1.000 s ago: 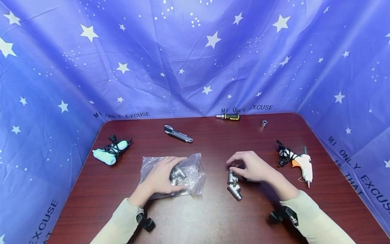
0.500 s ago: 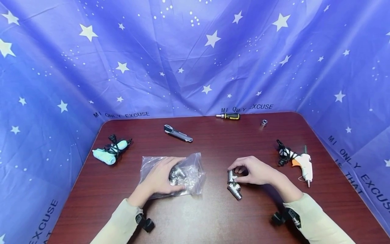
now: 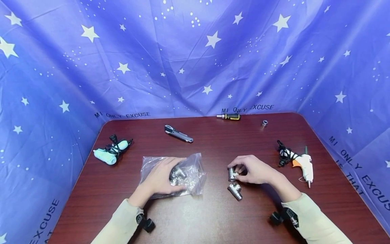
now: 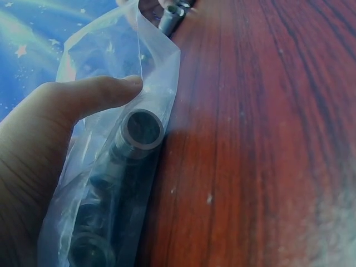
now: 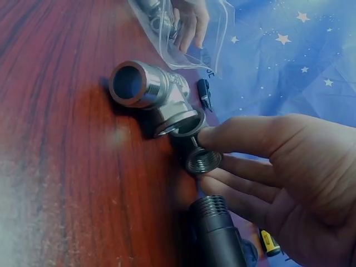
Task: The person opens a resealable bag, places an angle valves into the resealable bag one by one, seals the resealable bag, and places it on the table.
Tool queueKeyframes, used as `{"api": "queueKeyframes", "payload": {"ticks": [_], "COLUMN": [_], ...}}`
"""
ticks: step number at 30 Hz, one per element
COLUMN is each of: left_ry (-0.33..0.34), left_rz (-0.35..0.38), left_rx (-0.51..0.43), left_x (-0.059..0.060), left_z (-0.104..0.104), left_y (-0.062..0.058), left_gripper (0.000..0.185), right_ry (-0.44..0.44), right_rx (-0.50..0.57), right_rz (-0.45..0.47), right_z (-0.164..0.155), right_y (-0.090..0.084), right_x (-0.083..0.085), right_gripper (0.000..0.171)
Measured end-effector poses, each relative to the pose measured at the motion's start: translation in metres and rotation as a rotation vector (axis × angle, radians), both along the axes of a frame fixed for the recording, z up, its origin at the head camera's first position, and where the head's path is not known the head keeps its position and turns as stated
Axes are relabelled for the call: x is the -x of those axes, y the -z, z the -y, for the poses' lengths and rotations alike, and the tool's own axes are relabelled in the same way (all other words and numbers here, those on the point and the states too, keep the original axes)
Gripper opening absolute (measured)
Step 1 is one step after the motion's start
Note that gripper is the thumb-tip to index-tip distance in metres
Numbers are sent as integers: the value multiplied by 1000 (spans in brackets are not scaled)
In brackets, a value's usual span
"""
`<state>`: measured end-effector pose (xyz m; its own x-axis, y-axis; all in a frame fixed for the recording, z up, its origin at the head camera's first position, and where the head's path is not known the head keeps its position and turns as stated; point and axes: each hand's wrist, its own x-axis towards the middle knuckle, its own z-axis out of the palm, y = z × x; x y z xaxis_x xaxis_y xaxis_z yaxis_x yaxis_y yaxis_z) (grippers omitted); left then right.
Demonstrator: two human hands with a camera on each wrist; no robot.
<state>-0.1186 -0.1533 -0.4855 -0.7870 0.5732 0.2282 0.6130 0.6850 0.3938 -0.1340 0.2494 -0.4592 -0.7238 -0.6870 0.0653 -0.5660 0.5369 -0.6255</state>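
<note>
My left hand rests over a clear zip bag with metal pipe fittings inside. In the left wrist view its thumb lies straight along the plastic, above a round pipe end. Between thumb and fingers, my right hand pinches a shiny metal tee fitting. The right wrist view shows the threaded opening of this tee by the fingertips. A second metal fitting, an angled one, lies on the table just nearer to me, with a small gap between the two.
A utility knife and a yellow-black screwdriver lie toward the table's back, with a small metal socket-like piece at right. Corded glue guns flank the hands: light blue at left, white and orange at right.
My right hand has come down slightly and taken hold of the tee fitting. The tee has shifted away from the angled fitting, opening a gap. My left hand and the bag have stayed put.
</note>
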Motion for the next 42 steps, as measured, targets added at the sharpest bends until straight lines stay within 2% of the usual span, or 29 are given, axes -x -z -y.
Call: {"api": "queueKeyframes", "payload": {"ticks": [5, 13, 18, 24, 30, 34, 42], "left_ry": [2, 4, 6, 3, 1, 1, -13], "left_rz": [2, -8, -20, -17, -23, -29, -9], "left_rx": [-3, -5, -7, -17, -15, -18, 9], "left_x": [0, 0, -1, -1, -2, -2, -2], "left_z": [0, 0, 0, 0, -2, -3, -4], "left_y": [1, 2, 1, 1, 2, 1, 0], "left_gripper": [100, 101, 100, 100, 101, 102, 103], "right_ry": [41, 266, 312, 290, 190, 132, 89], "right_rx": [10, 13, 70, 149, 211, 206, 154], "right_rz": [46, -13, -19, -30, 20, 56, 50], "right_z": [3, 13, 28, 56, 87, 106, 130], "right_y": [-3, -4, -8, -15, -16, -15, -4], "right_x": [1, 6, 9, 11, 10, 9, 6], "right_gripper": [34, 34, 34, 36, 34, 33, 22]}}
